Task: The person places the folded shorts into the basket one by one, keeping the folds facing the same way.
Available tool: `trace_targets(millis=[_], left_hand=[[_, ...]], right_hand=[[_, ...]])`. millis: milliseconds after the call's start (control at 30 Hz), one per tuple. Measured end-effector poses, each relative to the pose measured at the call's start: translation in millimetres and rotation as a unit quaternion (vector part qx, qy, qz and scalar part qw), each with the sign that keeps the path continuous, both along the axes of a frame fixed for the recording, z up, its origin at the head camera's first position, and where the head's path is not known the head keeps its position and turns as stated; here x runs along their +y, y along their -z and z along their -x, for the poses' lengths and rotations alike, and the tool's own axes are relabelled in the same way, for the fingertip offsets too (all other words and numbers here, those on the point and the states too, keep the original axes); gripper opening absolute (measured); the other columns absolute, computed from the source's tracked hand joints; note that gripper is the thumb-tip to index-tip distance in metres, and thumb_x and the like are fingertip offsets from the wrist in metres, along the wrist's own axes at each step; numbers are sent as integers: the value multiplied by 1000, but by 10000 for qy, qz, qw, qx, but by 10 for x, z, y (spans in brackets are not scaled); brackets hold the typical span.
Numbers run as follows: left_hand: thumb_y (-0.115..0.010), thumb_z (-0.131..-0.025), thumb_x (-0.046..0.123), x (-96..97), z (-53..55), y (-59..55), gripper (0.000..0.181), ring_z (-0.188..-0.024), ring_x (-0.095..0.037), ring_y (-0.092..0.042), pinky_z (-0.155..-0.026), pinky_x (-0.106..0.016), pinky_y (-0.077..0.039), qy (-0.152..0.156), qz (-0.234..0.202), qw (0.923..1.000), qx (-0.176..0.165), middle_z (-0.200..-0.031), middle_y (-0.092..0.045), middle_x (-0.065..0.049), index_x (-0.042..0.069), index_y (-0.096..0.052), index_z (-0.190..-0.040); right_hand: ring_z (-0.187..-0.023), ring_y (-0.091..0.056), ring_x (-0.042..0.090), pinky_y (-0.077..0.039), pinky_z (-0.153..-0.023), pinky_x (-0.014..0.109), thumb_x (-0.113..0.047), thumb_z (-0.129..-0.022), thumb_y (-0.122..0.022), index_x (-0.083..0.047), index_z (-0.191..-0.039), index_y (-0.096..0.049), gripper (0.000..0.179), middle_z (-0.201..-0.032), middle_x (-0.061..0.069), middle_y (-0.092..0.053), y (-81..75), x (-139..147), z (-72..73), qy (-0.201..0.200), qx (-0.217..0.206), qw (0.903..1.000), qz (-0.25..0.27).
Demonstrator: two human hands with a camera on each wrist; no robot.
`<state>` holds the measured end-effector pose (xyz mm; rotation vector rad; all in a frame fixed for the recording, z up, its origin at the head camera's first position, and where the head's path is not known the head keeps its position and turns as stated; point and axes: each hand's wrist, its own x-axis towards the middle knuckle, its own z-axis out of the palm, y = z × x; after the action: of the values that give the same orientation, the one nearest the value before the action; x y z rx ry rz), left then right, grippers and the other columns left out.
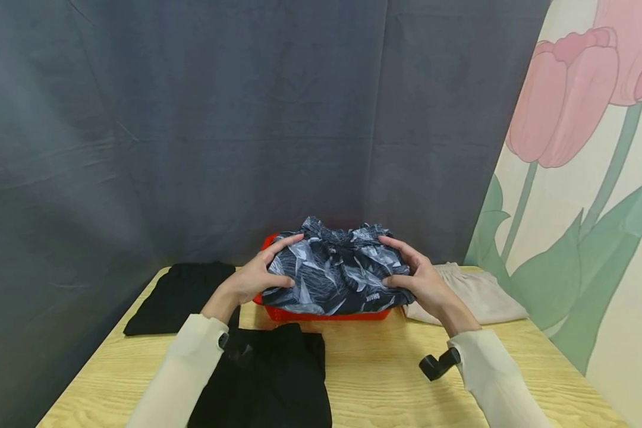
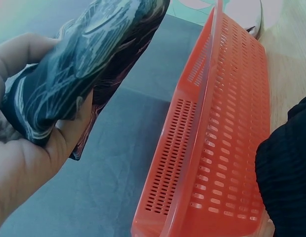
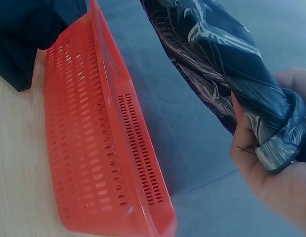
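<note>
Cream sleeves [image 1: 178, 371], fingers [image 1: 286, 242] of both hands [image 1: 253, 275] [image 1: 425, 277] clamped on patterned garment [image 1: 337, 273], red basket [image 2: 227, 133] below

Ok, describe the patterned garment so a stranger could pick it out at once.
Find the wooden table before the dark curtain, then the red basket near its far edge. The patterned garment is held above that basket between the left hand and right hand. Its pale grey shapes on black set it apart from the plain black clothes and beige garment.

2 long cream sleeves [image 1: 497, 383], plain cuffs [image 1: 472, 340], 2 black wrist cameras [image 1: 434, 366]
</note>
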<state>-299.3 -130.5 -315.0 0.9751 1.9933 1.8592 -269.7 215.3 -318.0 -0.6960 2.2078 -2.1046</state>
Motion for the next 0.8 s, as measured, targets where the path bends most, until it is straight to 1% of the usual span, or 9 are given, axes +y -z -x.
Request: trace_targets(millis=[133,233,400,500,600,700,800], left_hand=[[-68,-82,-9,-5,42,-8,85,-125,-32,-36,-97,-40,-45,-88,69,9999,57,-151,-24,-6,24,-34,-152],[-68,-81,-8,-8,77,-26,84,-126,-32,-36,-99,-42,-43,-195,125,9997,86,-151,-25,-6,24,-35,-151],[-69,-81,-7,-14,140,-49,84,-131,-31,-27,-103,-47,-39,-383,241,9988,161,-153,-21,-4,25,-37,-151],[-70,-81,-7,-10,168,-54,83,-136,-27,-19,-103,-47,-38,-535,349,9978,189,-156,-16,-1,26,-38,-150],[-70,-81,-6,-3,193,-53,82,-137,-24,-14,-101,-46,-41,-712,466,9961,218,-156,-13,2,28,-39,-149],[-69,-80,-7,8,228,-56,82,-138,-23,-12,-99,-47,-42,-823,523,9947,311,-157,-11,2,26,-39,-149],[-69,-80,-8,28,269,-68,82,-138,-24,-12,-102,-49,-39,-921,595,9929,459,-157,-12,1,25,-39,-149]], right_hand=[[-119,-43,30,-47,-92,29,13,-78,-66,-16,-148,-42,79,-145,12,-34,-1,-13,36,49,19,10000,22],[-117,-44,30,-48,-91,29,13,-78,-67,-16,-147,-43,79,-144,12,-36,-10,-29,76,100,68,9999,23],[-117,-44,30,-47,-92,28,11,-78,-67,-17,-147,-44,78,-144,11,-36,-26,-46,162,161,93,9998,-81],[-119,-42,31,-46,-93,28,11,-78,-66,-19,-146,-44,77,-145,10,-35,-28,-54,212,185,34,9998,-113],[-120,-41,31,-45,-94,28,10,-79,-66,-19,-147,-43,77,-146,10,-35,-22,-64,260,242,31,9995,-188],[-120,-40,30,-45,-94,28,10,-79,-65,-19,-147,-43,77,-147,9,-36,-19,-80,304,312,-14,9993,-225],[-119,-40,31,-46,-92,27,11,-79,-65,-18,-147,-43,77,-146,10,-36,-23,-85,341,365,-112,9991,-202]])
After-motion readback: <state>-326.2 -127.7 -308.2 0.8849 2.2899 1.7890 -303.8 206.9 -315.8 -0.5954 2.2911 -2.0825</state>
